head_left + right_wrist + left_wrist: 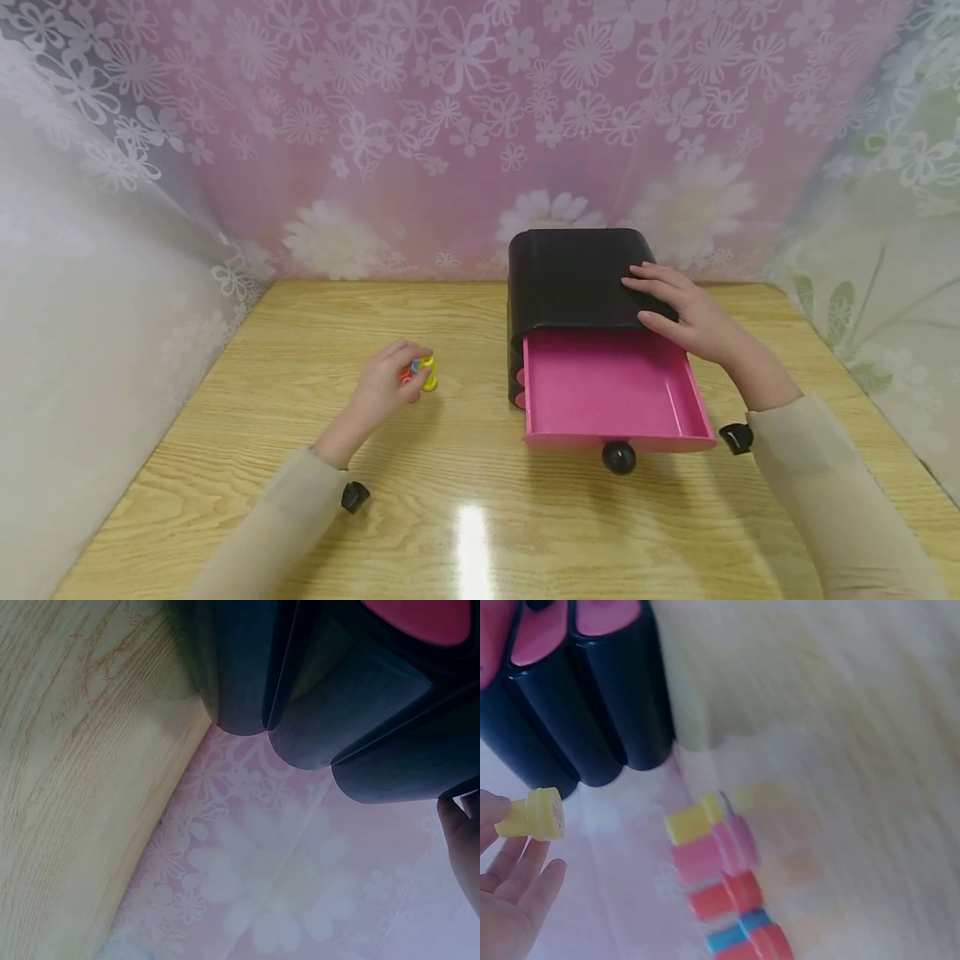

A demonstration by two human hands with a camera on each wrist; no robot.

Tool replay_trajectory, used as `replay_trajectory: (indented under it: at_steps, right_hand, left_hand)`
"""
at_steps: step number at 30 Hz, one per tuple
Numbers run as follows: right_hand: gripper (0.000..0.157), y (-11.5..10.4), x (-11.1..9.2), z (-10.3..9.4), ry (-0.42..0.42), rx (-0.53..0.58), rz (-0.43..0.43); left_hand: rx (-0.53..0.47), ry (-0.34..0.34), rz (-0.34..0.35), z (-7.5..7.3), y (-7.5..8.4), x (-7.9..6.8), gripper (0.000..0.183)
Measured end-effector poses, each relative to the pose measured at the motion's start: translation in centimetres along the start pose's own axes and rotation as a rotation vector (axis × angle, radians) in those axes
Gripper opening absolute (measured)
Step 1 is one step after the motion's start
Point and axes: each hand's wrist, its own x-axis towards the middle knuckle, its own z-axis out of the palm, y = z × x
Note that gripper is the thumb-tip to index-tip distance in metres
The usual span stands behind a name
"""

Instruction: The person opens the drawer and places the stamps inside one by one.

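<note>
Between thumb and fingers, my left hand (378, 385) pinches a small yellow stamp (540, 815) with a reddish pattern on its flat end. Just below it stands a row of similar stamps on the table: another yellow stamp (690, 823), a pink stamp (712, 853), a red stamp (727, 895) and more beside them. My right hand (686, 312) rests on the top right side of a black chest of drawers (573, 279), fingers extended. The top pink drawer (600, 387) is pulled far out, and nothing shows inside it.
A round black knob (618, 457) sticks out from the drawer front. Lower pink drawers (520, 400) are closed. Everything stands on a wood-grain table (300, 333), with a pink flowered curtain (420, 167) behind. Each wrist carries a small black mount (356, 497).
</note>
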Motion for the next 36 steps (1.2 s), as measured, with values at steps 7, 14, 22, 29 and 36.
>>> replay_trajectory:
  at_steps: [7,14,22,29,36]
  right_hand:
    - [0.044,0.1,0.1,0.0,0.001,0.005,-0.001]
    - [0.044,0.0,0.1,0.0,0.007,0.004,-0.007]
    - [0.044,0.0,0.0,0.0,0.008,0.012,-0.009]
    - [0.045,-0.1,0.0,0.0,0.006,0.012,0.001]
    - [0.045,-0.1,0.0,0.1,0.004,0.019,0.003]
  left_hand:
    - [-0.047,0.058,0.072,0.7,1.7,1.5,0.02]
    - [-0.132,0.129,0.097,1.2,3.8,2.7,0.022]
    - [-0.22,0.15,0.143,1.6,5.9,3.9,0.019]
    - [-0.279,0.162,0.201,2.0,7.1,4.8,0.02]
    - [-0.274,0.158,0.231,2.3,8.2,5.4,0.021]
